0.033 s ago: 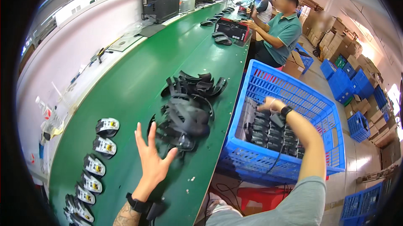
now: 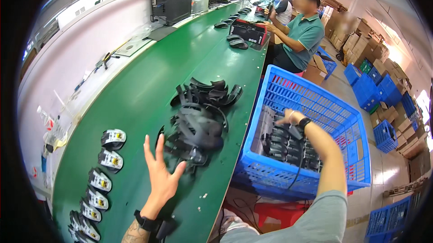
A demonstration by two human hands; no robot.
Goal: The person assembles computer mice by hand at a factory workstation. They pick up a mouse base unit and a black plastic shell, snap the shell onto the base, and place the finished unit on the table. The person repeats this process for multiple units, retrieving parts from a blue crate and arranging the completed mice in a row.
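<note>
My left hand is over the green bench with its fingers spread, holding nothing. Beside its fingertips lies a loose pile of curved black plastic mouse shells, partly blurred. My right hand reaches into a blue plastic crate. It is just above rows of black mouse parts, and its fingertips are too hidden among them to show a grip. A black cable hangs over the crate's near side. Along the bench's left edge stands a line of half-built mice with pale tops and black bases.
Farther along the bench are finished-looking black mice and a black-and-red box. A person in a green shirt sits there. A red stool stands below the crate. Blue crates and cartons fill the right side.
My right hand has dipped slightly lower in the crate, and its forearm has shifted a little left. My left hand stays spread beside the pile.
</note>
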